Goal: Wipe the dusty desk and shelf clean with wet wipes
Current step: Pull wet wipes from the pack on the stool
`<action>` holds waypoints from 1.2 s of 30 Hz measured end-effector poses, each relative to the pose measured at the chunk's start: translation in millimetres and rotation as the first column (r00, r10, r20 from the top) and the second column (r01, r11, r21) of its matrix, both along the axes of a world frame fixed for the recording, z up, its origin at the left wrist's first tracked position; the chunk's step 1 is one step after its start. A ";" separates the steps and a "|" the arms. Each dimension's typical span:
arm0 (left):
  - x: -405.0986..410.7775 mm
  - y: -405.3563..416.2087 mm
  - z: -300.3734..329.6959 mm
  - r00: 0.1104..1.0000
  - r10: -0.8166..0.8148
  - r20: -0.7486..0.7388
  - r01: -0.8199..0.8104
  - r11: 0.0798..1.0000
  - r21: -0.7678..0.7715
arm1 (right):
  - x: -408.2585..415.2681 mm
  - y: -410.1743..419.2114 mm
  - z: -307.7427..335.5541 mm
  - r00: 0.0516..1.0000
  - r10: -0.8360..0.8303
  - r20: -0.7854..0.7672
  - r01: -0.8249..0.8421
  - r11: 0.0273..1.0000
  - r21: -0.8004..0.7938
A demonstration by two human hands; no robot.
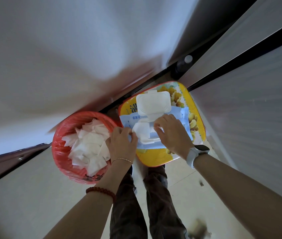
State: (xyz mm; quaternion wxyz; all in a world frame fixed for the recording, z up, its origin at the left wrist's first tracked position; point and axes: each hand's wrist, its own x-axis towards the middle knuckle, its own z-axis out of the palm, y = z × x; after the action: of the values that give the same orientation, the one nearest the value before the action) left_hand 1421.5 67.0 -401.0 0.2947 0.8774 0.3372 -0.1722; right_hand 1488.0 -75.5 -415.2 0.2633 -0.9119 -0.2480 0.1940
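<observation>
A blue wet wipes pack (185,116) lies on a yellow patterned tray-like surface (197,107), its white flip lid (153,100) standing open. A white wipe (141,131) sticks out of the opening. My left hand (123,144) pinches the pack's left edge beside the wipe. My right hand (171,133), with a white watch on the wrist, pinches at the wipe from the right, its fingertips at the opening.
A red bin (59,152) lined with a red bag stands left of the pack, filled with several used white wipes (88,145). Grey panels (248,109) rise on the right, a pale blurred wall on the left. My legs stand on the tiled floor (188,180) below.
</observation>
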 end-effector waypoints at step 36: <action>16.5 -46.1 33.9 0.930 -0.357 0.084 0.367 0.904 -0.221 | 16.9 -93.6 127.3 0.202 -0.746 -0.635 0.929 -0.060 0.366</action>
State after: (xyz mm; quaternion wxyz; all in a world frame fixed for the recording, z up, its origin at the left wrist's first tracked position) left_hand 1437.9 20.8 -367.1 0.3653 0.8874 0.1399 -0.2440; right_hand 1504.9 -169.1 -287.9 0.6755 -0.6457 0.3557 -0.0173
